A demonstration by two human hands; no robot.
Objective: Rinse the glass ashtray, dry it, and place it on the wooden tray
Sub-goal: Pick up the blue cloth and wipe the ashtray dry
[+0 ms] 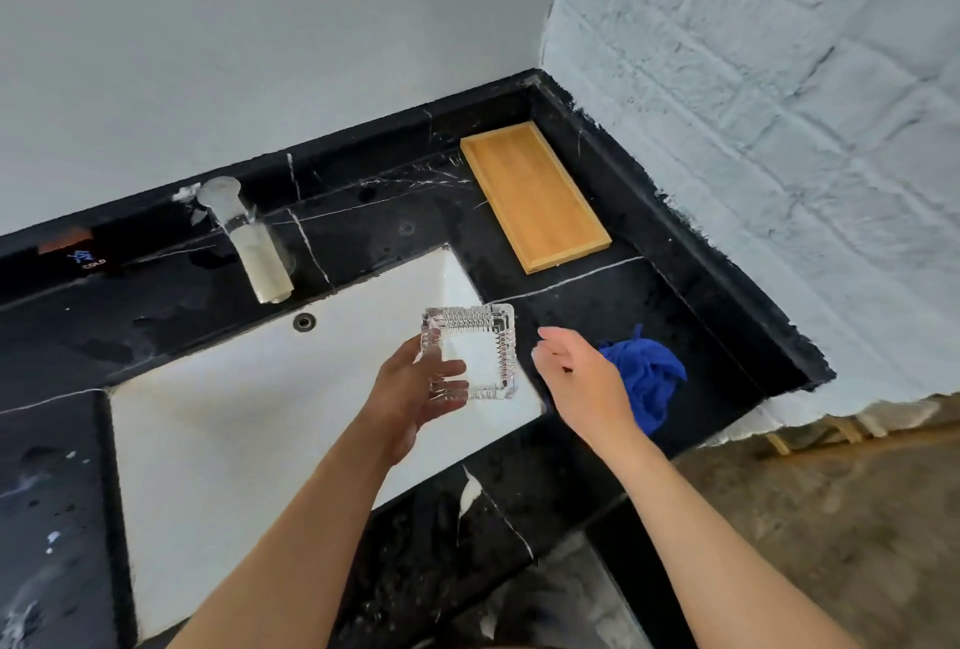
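My left hand [415, 388] grips a square clear glass ashtray [475, 349] by its left side and holds it tilted over the right end of the white sink [234, 420]. To its right, my right hand [582, 378] hovers open with nothing in it, just above a crumpled blue cloth [649, 378] that lies on the black counter. A wooden tray [535, 196] rests bare on the counter in the far right corner, beyond the ashtray.
A wrapped tap spout [249, 238] juts over the sink's far edge, with no water running. The black marble counter [587, 295] ends at a raised black rim against the white brick wall on the right. Bare floor lies lower right.
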